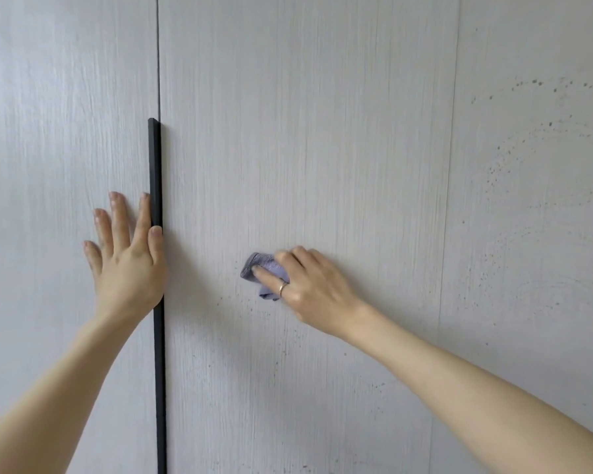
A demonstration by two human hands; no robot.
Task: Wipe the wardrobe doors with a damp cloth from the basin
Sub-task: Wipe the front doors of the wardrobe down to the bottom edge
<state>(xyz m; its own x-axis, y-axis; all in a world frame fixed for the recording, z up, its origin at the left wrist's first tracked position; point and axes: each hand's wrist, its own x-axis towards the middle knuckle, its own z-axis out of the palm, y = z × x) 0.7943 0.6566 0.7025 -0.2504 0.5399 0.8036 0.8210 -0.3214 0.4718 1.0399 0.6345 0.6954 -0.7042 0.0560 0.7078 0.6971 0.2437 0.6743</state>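
Cloth (265,272) under right hand (314,287)

My left hand (127,265) lies flat, fingers spread, on the left wardrobe door (59,131), its thumb against the black vertical handle (155,172). My right hand (317,285), wearing a ring (283,288), presses a bunched purple cloth (261,268) onto the right wardrobe door (305,131). I see arcs of droplets (528,138) on that door's far right.
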